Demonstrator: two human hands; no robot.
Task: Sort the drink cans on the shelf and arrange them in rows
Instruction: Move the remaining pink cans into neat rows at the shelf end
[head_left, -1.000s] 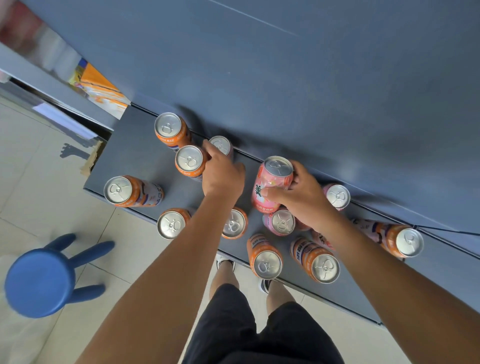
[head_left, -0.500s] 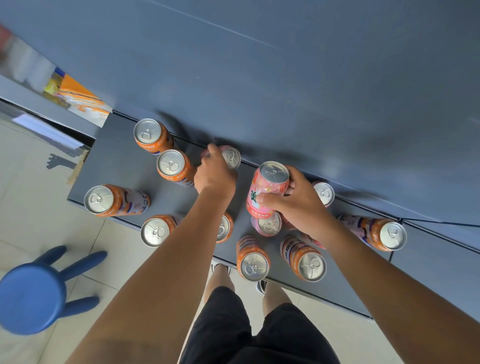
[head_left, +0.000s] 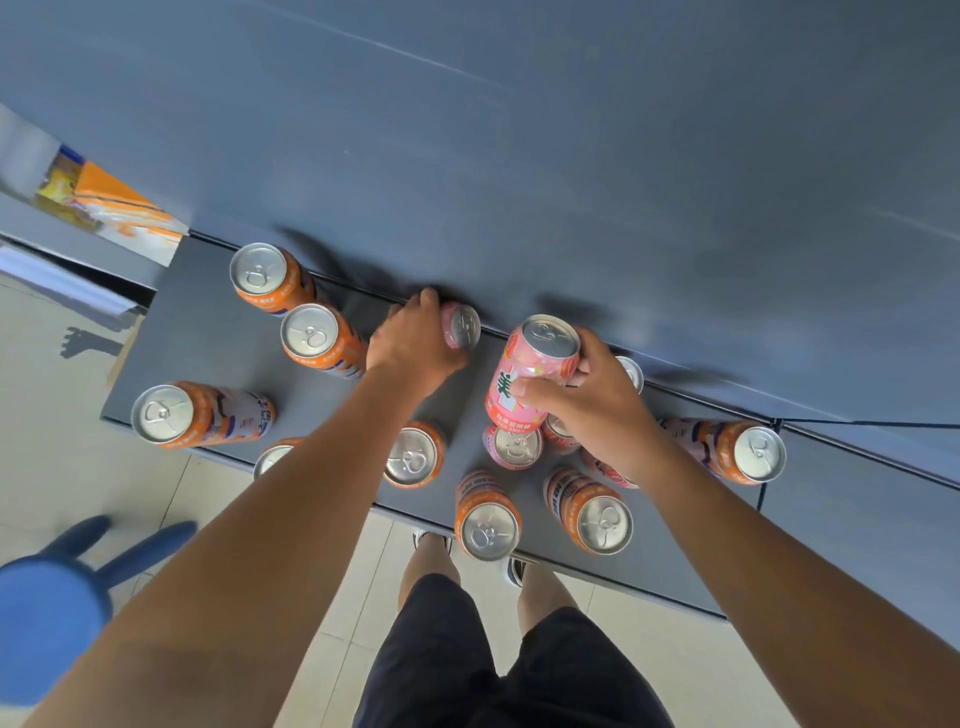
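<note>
Several orange cans and pink cans stand on a dark grey shelf (head_left: 208, 332). My left hand (head_left: 410, 343) grips a pink can (head_left: 464, 326) at the back of the shelf, close to the wall. My right hand (head_left: 592, 400) holds another pink can (head_left: 530, 374) lifted above the shelf. Under it stand more pink cans (head_left: 517, 447), partly hidden by my hand. Orange cans stand at the left (head_left: 265, 275) (head_left: 317, 338) (head_left: 176, 415), along the front edge (head_left: 488, 522) (head_left: 597, 517) and at the right (head_left: 748, 452).
A grey wall (head_left: 571, 156) rises right behind the shelf. A blue stool (head_left: 47, 618) stands on the tiled floor at the lower left. An orange package (head_left: 109, 208) lies on the shelf's left neighbour. My legs and shoes show below the shelf's front edge.
My left hand has moved the small pink can toward the back wall. My right hand keeps its pink can raised, with little shift. The camera has tilted slightly.
</note>
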